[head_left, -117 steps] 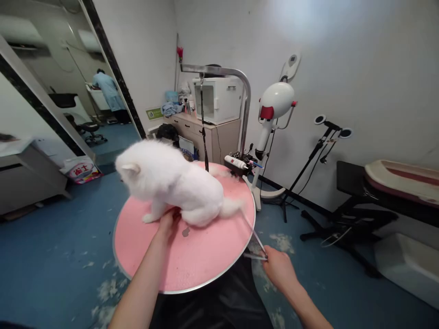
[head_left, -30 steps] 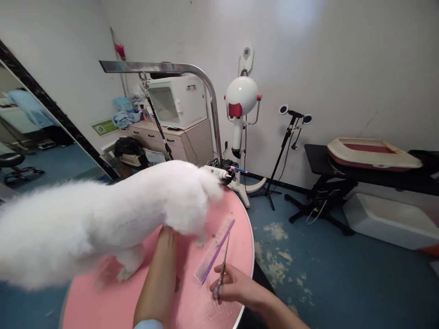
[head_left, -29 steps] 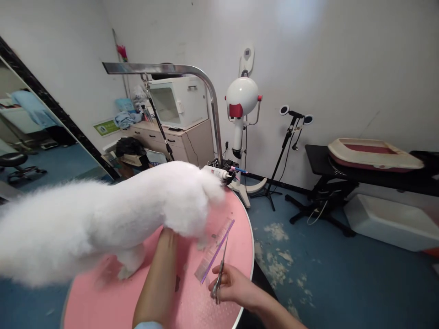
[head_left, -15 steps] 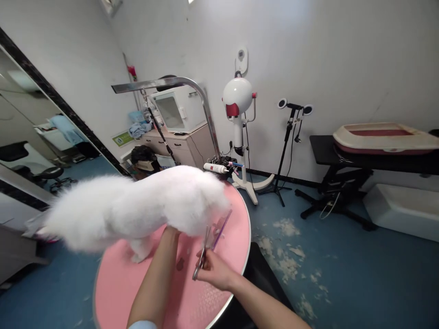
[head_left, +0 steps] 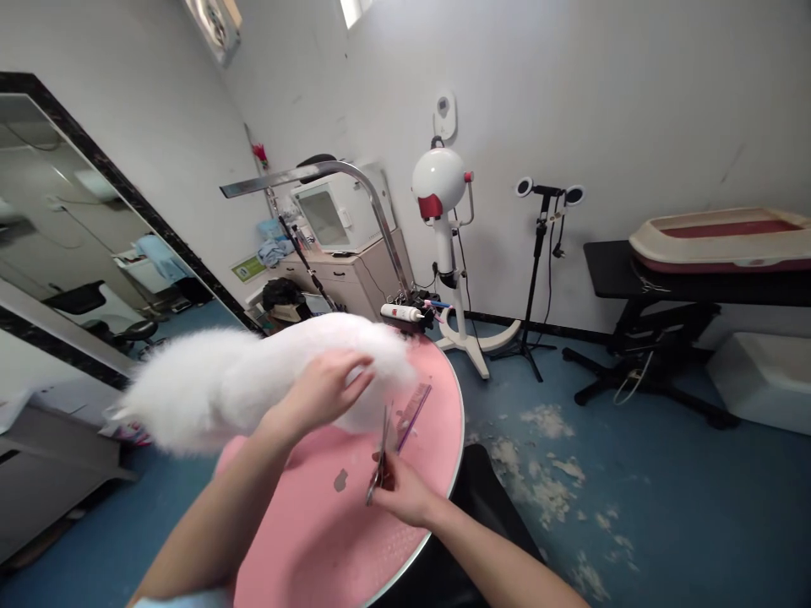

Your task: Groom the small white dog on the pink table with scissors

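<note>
A white, fluffy dog [head_left: 234, 380] is on the round pink table [head_left: 304, 523], its thick-furred end at the left. Over the rounded right end of its body is my left hand [head_left: 326, 388], fingers bent and the thumb apart from them, with nothing visible in between; whether it touches the fur I cannot tell. My right hand [head_left: 405, 491] grips a pair of scissors [head_left: 383, 447], blades pointing up beside the dog's rear. The same hand also has a purple comb [head_left: 415, 414], slanting up to the right over the table.
A metal grooming arm [head_left: 373, 198] with a hanging strap rises behind the dog. At the table's far edge lie a white bottle [head_left: 400, 312] and tools. Beyond are a white stand dryer [head_left: 438, 181], a light stand [head_left: 538, 245] and a black table [head_left: 608, 270]. Fur clumps [head_left: 551, 498] litter the floor.
My left hand has come up from under the dog's belly to above its rear. My right hand still grips the scissors and comb, nearly in place. The view has tilted slightly.
</note>
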A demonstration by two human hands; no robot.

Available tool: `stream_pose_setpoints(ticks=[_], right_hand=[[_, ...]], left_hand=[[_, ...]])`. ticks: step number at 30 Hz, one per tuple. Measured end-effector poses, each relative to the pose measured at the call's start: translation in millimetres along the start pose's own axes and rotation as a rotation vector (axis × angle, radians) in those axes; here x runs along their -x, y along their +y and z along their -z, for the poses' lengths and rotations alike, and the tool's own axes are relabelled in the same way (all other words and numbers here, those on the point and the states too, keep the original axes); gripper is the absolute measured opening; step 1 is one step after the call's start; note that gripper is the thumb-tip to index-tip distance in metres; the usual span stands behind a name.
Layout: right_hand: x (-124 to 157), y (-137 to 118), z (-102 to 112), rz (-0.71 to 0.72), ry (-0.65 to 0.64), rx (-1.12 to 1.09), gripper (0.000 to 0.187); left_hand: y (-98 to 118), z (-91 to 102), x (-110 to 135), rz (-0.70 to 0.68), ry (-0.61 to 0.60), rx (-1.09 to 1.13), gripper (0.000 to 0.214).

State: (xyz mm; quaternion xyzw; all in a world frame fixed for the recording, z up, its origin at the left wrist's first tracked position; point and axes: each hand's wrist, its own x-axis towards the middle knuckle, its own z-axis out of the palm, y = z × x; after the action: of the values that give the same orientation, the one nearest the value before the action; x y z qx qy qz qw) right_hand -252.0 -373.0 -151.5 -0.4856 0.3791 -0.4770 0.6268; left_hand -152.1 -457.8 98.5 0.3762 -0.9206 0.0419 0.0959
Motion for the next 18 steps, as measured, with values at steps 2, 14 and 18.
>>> stream_pose_setpoints(ticks=[2, 14, 18], right_hand=[[1, -6, 0, 0.025, -0.023, 0.020, 0.042], [-7, -22, 9, 0.027, -0.058, -0.010, 0.030], [-17, -25, 15, 0.014, -0.005, 0.135, 0.029]], left_hand=[[10, -4.5, -44, -0.109, -0.047, -0.234, 0.044], [-16, -25.4, -106, 0.038, -0.014, -0.013, 0.037], [-56, -3.9, -102, 0.213, 0.362, 0.241, 0.044]])
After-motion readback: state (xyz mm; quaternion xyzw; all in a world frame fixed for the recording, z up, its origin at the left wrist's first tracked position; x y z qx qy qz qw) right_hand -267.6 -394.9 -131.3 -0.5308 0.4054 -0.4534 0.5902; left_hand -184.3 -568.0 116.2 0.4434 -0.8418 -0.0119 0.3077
